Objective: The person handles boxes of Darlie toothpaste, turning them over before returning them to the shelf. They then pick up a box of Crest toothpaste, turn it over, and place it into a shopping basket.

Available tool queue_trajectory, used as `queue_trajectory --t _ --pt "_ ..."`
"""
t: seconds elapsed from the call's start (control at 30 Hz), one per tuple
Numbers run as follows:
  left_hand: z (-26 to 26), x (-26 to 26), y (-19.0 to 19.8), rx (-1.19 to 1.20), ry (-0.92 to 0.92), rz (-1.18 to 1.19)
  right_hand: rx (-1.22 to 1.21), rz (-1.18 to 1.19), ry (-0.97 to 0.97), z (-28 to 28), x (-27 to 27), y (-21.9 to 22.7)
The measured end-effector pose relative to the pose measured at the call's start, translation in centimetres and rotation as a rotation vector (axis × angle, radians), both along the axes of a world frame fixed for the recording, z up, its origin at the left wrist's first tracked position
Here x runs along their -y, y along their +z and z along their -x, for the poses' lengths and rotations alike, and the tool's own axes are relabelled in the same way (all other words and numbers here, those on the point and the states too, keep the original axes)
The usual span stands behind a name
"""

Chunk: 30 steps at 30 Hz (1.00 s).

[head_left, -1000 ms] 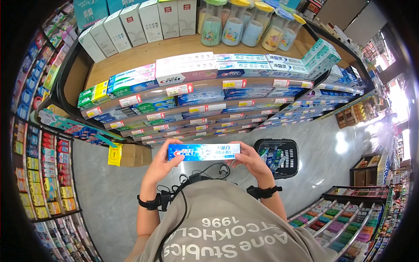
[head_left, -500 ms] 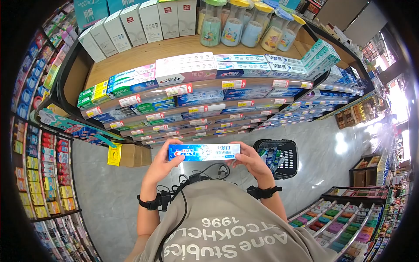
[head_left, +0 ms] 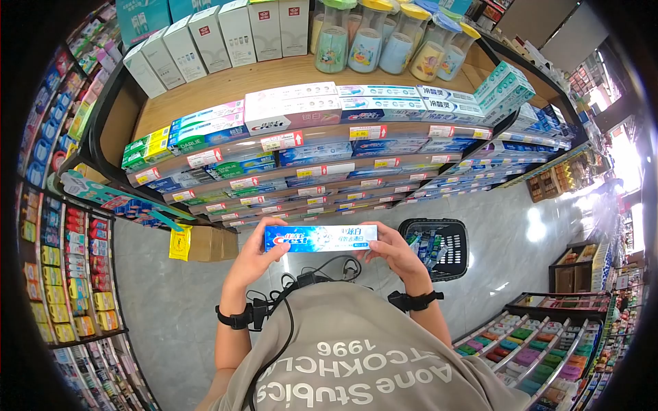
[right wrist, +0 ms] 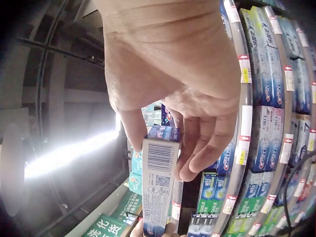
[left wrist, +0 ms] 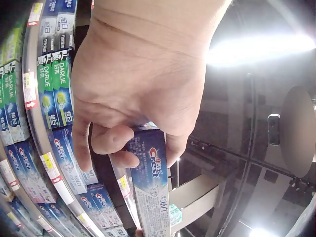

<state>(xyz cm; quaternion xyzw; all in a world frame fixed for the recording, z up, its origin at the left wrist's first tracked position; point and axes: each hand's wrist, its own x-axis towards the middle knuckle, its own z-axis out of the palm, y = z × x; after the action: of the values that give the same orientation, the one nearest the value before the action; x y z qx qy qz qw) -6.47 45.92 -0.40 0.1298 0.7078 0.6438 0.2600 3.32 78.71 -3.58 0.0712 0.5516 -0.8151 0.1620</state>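
Note:
A blue-and-white Crest toothpaste box (head_left: 321,239) lies level across both hands in front of the torso, its printed face turned up. My left hand (head_left: 259,255) grips the left end, thumb along the near edge and fingers behind. At the other end, my right hand (head_left: 395,252) pinches the box between thumb and fingers. The left wrist view has the toothpaste box (left wrist: 149,170) between the thumb and curled fingers of that hand (left wrist: 138,74). A barcode side of the toothpaste box (right wrist: 160,173) faces the right wrist camera, below the right hand (right wrist: 173,64).
Curved shelves (head_left: 199,79) ahead carry rows of toothpaste boxes with price tags. A black basket (head_left: 456,266) holding several packages stands on the floor to the right. A cardboard box (head_left: 214,244) sits at the left, and a cable (head_left: 291,322) hangs over the shirt.

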Motion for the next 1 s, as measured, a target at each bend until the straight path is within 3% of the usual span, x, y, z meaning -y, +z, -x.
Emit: queue_trajectory --t 1.0 --pt "0.58 0.46 0.16 0.074 -0.016 0.014 0.004 -0.023 -0.004 0.49 0.32 0.05"
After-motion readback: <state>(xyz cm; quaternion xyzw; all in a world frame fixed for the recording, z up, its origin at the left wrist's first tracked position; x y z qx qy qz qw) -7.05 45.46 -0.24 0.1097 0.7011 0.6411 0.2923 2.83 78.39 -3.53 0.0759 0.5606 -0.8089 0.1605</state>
